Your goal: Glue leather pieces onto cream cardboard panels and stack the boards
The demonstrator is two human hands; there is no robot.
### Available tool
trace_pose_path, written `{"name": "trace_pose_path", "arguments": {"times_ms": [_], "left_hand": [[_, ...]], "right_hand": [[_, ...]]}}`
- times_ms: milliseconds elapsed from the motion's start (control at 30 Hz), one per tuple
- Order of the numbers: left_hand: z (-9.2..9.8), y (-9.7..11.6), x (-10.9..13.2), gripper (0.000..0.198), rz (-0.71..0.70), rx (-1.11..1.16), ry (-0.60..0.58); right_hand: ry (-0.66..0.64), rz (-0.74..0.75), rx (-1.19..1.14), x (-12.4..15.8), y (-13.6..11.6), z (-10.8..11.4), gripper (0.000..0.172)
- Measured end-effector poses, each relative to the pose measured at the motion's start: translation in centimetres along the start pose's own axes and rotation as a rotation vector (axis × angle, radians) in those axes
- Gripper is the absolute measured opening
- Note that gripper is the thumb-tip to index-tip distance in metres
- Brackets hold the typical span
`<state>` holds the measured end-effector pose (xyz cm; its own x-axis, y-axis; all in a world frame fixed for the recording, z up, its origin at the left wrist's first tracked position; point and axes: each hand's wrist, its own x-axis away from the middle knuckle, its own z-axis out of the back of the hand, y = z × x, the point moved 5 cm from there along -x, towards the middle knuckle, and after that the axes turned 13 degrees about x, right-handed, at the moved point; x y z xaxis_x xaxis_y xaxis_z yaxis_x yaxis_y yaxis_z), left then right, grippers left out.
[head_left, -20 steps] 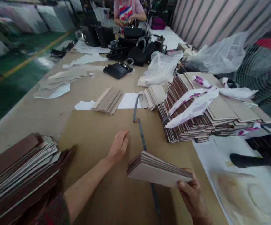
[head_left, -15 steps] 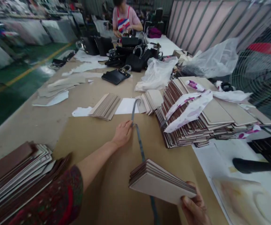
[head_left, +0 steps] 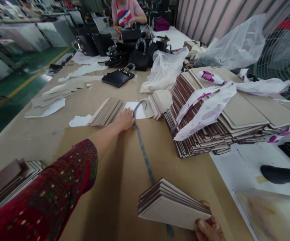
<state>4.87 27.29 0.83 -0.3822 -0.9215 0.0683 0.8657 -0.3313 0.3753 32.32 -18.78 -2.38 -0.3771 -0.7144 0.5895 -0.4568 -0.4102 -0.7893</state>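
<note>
My left hand point(head_left: 125, 119) reaches far across the table, its fingers closed at a long, narrow grey strip point(head_left: 145, 155). The strip's far end curls beyond my fingers, and the rest runs toward me over the brown sheet point(head_left: 180, 174). At the lower right, my right hand point(head_left: 209, 227) grips a small stack of pale panels with dark brown layers point(head_left: 172, 207) by its right end, thumb on the front. The held stack is above the near part of the strip and hides some of it. The fingertips of my right hand behind the stack are hidden.
A large pile of panels point(head_left: 237, 110) with floral cloth strips point(head_left: 207, 110) stands at right. Small beige stacks point(head_left: 107, 112) lie beyond the brown sheet. Black handbags point(head_left: 118, 77) and clear plastic point(head_left: 165, 70) are farther back, where a person point(head_left: 129, 15) works. Brown panels point(head_left: 6, 180) lie at lower left.
My left hand has reached farther forward and left, and the strip at its fingers has shifted with it. My right hand still grips the small stack, in nearly the same place.
</note>
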Motion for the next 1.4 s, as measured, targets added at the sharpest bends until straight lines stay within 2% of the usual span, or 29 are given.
{"name": "trace_pose_path", "arguments": {"times_ms": [100,167,233,300,367,433,500,567,667,800,1000,1100,1200,1300,1367,1400], "left_hand": [[1.2,0.8,0.1,0.056,0.041,0.002,0.093],[1.3,2.0,2.1,0.063,0.082,0.013,0.16],[0.7,3.8,5.7,0.069,0.094,0.073,0.253],[-0.9,6.5,10.7,0.071,0.041,0.183,0.306],[-3.3,9.8,16.0,0.07,-0.048,0.272,0.216],[-6.1,13.0,20.8,0.065,-0.1,0.282,0.026],[-8.2,15.3,24.3,0.068,-0.123,0.236,-0.118],[-9.4,16.4,26.5,0.074,-0.136,0.182,-0.196],[-9.5,15.9,28.3,0.084,-0.16,0.132,-0.243],[-8.5,13.3,31.6,0.095,-0.199,0.101,-0.301],[-7.8,10.8,37.6,0.098,-0.276,0.252,-0.457],[-7.3,10.6,39.0,0.094,-0.256,0.346,-0.437],[-6.0,10.4,38.5,0.071,-0.216,0.423,-0.337],[-3.6,9.4,34.7,0.037,-0.132,0.453,-0.104],[-1.9,8.0,30.4,0.027,-0.012,0.448,0.048],[-1.4,7.4,27.8,0.027,0.026,0.441,0.081]], "right_hand": [[-0.056,0.028,-0.035,-0.7,0.5,0.6,0.048],[-0.081,0.038,-0.072,-1.1,0.6,0.7,0.05],[-0.071,0.047,-0.127,-1.2,0.5,0.7,0.054],[-0.044,0.063,-0.186,-1.2,0.2,0.6,0.063],[-0.025,0.061,-0.224,-1.2,0.1,0.4,0.071],[-0.009,0.075,-0.227,-1.2,-0.1,0.3,0.074],[0.002,0.092,-0.211,-1.2,-0.3,0.2,0.075],[0.006,0.09,-0.196,-1.2,-0.3,0.2,0.077],[0.001,0.071,-0.188,-1.3,-0.1,0.4,0.075],[0.007,0.072,-0.187,-1.7,-0.1,0.7,0.073],[-0.027,0.063,-0.126,-1.3,-0.7,0.4,0.059],[-0.036,0.078,-0.077,-1.2,-0.9,0.3,0.057],[-0.026,0.08,-0.063,-1.3,-0.8,0.3,0.06],[-0.043,0.081,-0.086,-1.4,-0.8,0.2,0.068],[-0.064,0.081,-0.092,-1.4,-0.9,0.0,0.072],[-0.07,0.081,-0.091,-1.4,-1.0,0.0,0.072]]}}
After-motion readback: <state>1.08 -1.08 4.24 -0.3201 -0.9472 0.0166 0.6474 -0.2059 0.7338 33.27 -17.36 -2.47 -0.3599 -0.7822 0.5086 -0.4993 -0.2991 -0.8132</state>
